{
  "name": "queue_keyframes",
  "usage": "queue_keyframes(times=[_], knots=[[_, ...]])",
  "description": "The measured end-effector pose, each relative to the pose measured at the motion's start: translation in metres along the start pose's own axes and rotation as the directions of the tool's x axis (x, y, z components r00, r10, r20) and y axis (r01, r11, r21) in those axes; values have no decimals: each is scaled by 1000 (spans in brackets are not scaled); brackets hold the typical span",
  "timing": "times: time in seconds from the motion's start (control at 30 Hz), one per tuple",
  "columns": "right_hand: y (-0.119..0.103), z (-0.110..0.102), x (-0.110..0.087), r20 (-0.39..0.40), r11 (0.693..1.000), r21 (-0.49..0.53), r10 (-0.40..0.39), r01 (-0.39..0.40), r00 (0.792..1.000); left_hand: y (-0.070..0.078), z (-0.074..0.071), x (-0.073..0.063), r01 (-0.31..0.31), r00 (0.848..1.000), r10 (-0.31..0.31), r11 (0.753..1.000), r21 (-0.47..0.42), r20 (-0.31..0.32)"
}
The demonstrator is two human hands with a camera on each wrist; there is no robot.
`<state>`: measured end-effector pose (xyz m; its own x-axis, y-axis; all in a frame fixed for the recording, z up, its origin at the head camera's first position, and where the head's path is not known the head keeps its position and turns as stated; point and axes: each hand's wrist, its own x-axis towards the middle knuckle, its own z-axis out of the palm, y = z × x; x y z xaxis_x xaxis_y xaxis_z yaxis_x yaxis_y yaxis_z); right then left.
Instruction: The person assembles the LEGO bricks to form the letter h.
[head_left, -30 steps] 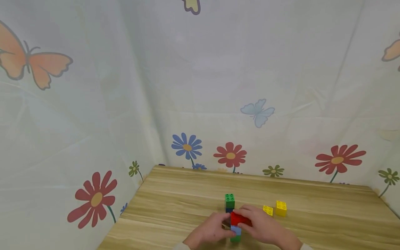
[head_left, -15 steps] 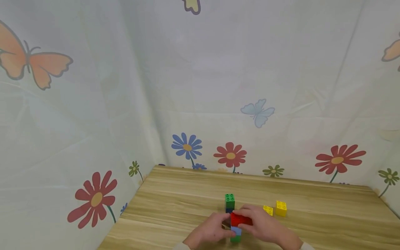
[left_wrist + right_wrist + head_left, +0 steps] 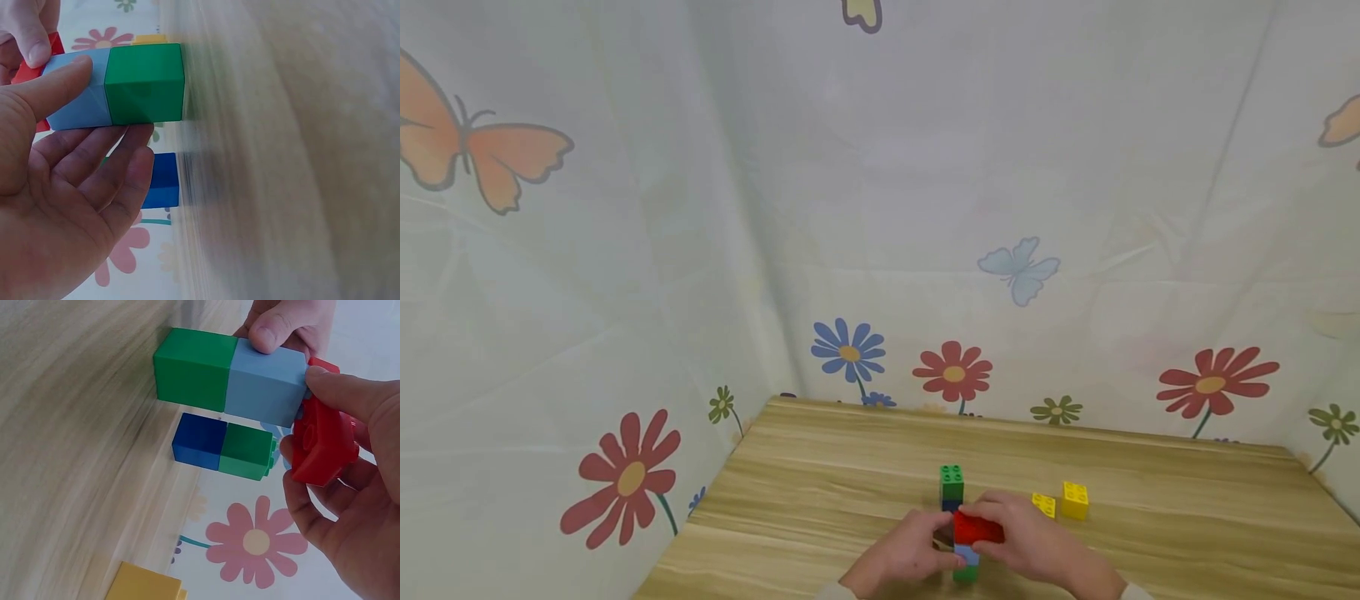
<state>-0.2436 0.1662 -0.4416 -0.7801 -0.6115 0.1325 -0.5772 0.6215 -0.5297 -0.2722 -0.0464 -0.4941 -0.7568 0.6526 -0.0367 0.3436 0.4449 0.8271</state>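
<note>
A light blue block (image 3: 265, 381) sits on a green block (image 3: 194, 369), forming an upright stack at the table's near side. My left hand (image 3: 913, 550) pinches the light blue block between thumb and fingers. Over its top, my right hand (image 3: 1030, 537) grips a longer red brick (image 3: 328, 444), thumb on one side and fingers on the other. One end of the red brick lies over the light blue block, the rest juts out to the right. Hollow tubes on its underside show in the right wrist view.
Just behind stands a second stack, a green block (image 3: 951, 477) on a dark blue block (image 3: 200, 440). Two yellow blocks lie to the right, one partly behind my right hand (image 3: 1043, 504) and one farther out. A flowered curtain (image 3: 880, 250) borders the wooden table (image 3: 820, 467).
The red brick has tipped and shifted slightly toward me in my right hand, whose thumb has moved a little. My left hand and the light blue and green stack stay in place.
</note>
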Motion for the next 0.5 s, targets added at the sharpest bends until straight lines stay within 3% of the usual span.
queue_keyframes(times=[0.5], knots=[[-2, 0, -1, -32, 998, -48, -42, 40, 999, 1, 0, -1, -8, 1000, 8, 1000, -11, -8]])
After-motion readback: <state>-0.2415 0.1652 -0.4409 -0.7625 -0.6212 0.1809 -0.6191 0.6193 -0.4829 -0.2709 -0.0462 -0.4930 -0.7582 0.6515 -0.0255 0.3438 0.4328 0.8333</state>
